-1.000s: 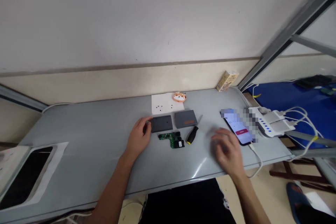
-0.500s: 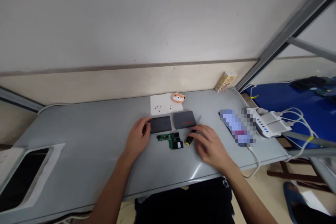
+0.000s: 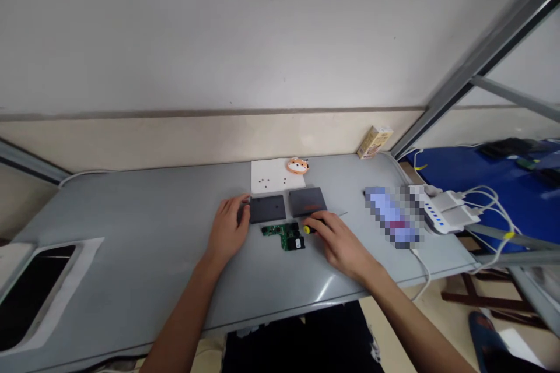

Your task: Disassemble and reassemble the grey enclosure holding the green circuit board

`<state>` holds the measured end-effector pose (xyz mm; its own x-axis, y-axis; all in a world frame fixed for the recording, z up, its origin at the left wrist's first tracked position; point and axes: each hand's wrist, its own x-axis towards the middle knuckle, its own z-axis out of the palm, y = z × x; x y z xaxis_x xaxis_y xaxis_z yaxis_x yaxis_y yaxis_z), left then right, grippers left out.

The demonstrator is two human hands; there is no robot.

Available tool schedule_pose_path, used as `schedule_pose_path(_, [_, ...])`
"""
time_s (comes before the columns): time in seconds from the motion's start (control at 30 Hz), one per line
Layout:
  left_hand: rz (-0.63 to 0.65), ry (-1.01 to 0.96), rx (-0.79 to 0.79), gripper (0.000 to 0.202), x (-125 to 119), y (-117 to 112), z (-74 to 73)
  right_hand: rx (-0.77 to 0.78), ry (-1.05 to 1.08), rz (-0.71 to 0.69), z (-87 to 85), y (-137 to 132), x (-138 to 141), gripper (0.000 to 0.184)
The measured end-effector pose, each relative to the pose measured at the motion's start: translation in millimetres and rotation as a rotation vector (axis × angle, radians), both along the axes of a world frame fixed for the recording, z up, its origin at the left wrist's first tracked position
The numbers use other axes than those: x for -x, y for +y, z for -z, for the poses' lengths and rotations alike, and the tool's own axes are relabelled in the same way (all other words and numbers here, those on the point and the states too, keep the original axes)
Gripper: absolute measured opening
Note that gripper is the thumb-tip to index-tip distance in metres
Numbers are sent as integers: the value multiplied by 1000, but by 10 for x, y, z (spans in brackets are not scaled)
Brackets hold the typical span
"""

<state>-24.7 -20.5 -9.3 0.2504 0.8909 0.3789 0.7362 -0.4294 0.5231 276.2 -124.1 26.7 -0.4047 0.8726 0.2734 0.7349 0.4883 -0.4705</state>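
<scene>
On the grey table (image 3: 144,227) my left hand (image 3: 229,228) rests with its fingertips against the left edge of a dark grey cover plate (image 3: 267,208). A second grey plate (image 3: 308,201) lies to its right. A green circuit board (image 3: 284,233) sits just in front of them. My right hand (image 3: 339,240) is closed around the black handle of a screwdriver (image 3: 311,227); only its yellow end and thin shaft show. A white paper sheet (image 3: 271,176) with several small screws lies behind the plates.
An orange animal-shaped item (image 3: 298,165) sits by the paper. A small carton (image 3: 374,141) leans at the back right. A phone (image 3: 391,215) on a cable and a white charging hub (image 3: 446,215) with cables lie at the right. A dark tray (image 3: 30,288) is at the left.
My right hand has moved left from beside the phone to the screwdriver and closed over its handle, turning it. My left hand has stayed at the dark plate.
</scene>
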Motion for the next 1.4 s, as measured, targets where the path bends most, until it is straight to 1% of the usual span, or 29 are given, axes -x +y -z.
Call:
schedule_pose_path(0.1, [-12, -7, -20, 30, 14, 16, 23, 46, -46, -43, -103, 20, 175, 44])
schedule_pose_path(0.17, [-21, -20, -23, 30, 24, 25, 34, 48, -94, -50, -109, 44, 259, 50])
schedule_pose_path(0.23, [-33, -33, -17, 29, 32, 31, 39, 49, -133, -52, -68, 56, 297, 58])
schedule_pose_path(0.33, [-35, -27, -5, 29, 34, 32, 34, 54, -146, -53, 13, 42, 290, 59])
schedule_pose_path(0.4, [-29, -9, -6, 29, 27, 28, 24, 51, -125, -62, 25, 29, 271, 52])
schedule_pose_path(0.5, [-32, 11, -8, 29, 11, 20, 3, 28, -87, -104, -49, 81, 268, 39])
schedule_pose_path(0.57, [-34, 20, -2, 30, 3, 16, -10, -3, -71, -111, -137, 206, 299, 38])
schedule_pose_path(0.67, [-22, 32, -1, 30, 2, 13, -16, -58, -78, -74, -255, 510, 388, 38])
schedule_pose_path(0.77, [-21, 41, -1, 30, 17, 14, -5, -83, -112, -69, -292, 793, 465, 29])
schedule_pose_path(0.87, [-14, 41, 7, 31, 34, 15, 13, -89, -98, -52, -238, 898, 479, 27])
schedule_pose_path(1.1, [-16, 45, 15, 31, 43, 33, 45, -78, -69, -36, -64, 805, 463, 24])
schedule_pose_path(1.23, [-9, 39, 19, 31, 49, 41, 48, -62, -71, -57, -12, 802, 515, 26])
schedule_pose_path(1.4, [9, 40, 21, 32, 51, 40, 27, -73, -66, -43, 18, 813, 524, 30])
